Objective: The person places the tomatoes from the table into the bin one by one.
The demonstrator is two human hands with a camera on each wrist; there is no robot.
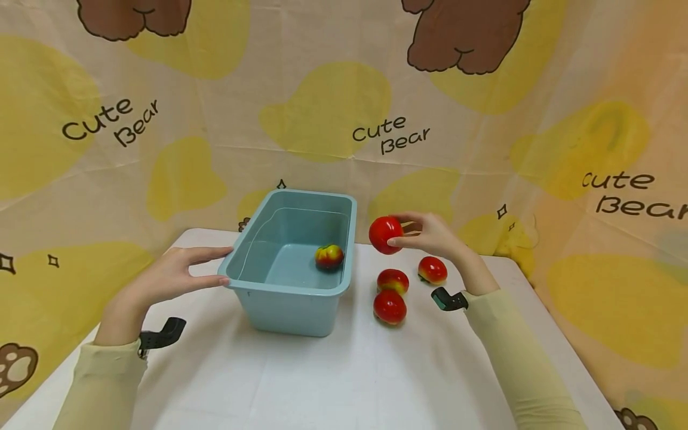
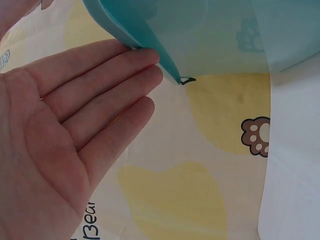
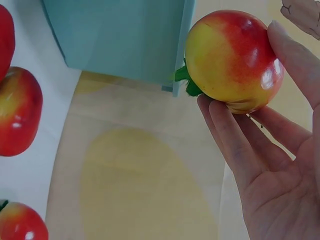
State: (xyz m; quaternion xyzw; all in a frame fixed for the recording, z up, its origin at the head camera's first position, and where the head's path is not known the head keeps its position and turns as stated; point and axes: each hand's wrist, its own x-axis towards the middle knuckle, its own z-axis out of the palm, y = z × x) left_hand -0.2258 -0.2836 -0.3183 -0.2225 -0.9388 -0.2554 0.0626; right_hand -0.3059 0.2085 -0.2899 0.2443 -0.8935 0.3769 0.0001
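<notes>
My right hand [image 1: 427, 234] pinches a glossy red-and-yellow tomato [image 1: 386, 235] above the table, just right of the bin. The right wrist view shows the tomato [image 3: 234, 62] between thumb and fingertips, its green leaves toward the bin. With fingers straight, my left hand [image 1: 169, 272] touches the left rim of the light blue plastic bin [image 1: 287, 310]. In the left wrist view its fingers [image 2: 125, 107] lie against the bin's edge. One tomato [image 1: 329, 257] rests inside the bin, by the right wall.
To the bin's right, two tomatoes, a farther one [image 1: 393, 280] and a nearer one [image 1: 390, 307], sit close together. Another tomato [image 1: 432, 270] lies below my right hand. A white table [image 1: 322, 382] bears them, with a printed cloth [image 1: 312, 113] hanging behind.
</notes>
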